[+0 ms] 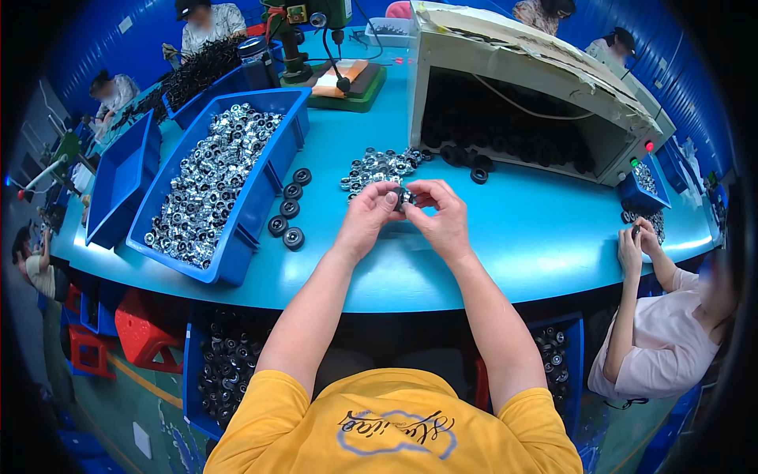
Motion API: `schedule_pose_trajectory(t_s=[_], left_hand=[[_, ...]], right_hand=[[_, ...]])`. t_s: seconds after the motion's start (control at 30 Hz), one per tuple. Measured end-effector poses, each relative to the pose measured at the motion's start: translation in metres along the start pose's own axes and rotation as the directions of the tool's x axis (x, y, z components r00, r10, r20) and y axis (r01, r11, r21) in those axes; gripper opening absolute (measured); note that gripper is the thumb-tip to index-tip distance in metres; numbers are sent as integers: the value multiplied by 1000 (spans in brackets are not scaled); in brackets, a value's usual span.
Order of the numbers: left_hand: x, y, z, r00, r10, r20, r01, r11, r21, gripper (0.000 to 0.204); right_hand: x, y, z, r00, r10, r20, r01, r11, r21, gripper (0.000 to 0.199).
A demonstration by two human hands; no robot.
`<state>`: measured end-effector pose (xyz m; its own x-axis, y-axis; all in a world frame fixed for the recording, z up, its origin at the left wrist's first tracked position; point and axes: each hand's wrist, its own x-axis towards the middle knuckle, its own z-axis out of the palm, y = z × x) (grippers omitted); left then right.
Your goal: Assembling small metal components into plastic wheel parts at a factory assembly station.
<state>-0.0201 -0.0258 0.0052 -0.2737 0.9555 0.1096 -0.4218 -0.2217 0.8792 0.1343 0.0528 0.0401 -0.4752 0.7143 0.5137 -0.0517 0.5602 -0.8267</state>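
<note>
Above the middle of the table my two hands meet around a small black-and-silver wheel part [403, 197], mostly covered by the fingers. The fingers of my left hand [367, 217] are closed on its left side. My right hand [440, 217] pinches it from the right between thumb and fingertips. Just beyond the hands lies a loose pile of shiny metal parts with dark centres [377, 166]. Several black wheels [290, 208] stand in a short column to the left of my left hand.
A blue bin [243, 257] full of shiny parts is at left, beside another blue bin [126, 186]. A cream box-shaped machine [537, 59] with dark wheels inside stands at far right. Behind is a green drill press [347, 91]. A co-worker [659, 336] sits at right.
</note>
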Motion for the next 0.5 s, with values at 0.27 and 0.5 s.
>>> schedule_pose_trajectory(t_s=[0.27,0.5], left_hand=[[-2,1,1,999,-35,35,36,999,-27,38],[-6,6,12,993,-25,111,21,999,33,42]], right_hand=[[-4,-8,-1,999,-37,14,36,997,66,30],[-7,0,1,997,-72,4,72,996,-52,34]])
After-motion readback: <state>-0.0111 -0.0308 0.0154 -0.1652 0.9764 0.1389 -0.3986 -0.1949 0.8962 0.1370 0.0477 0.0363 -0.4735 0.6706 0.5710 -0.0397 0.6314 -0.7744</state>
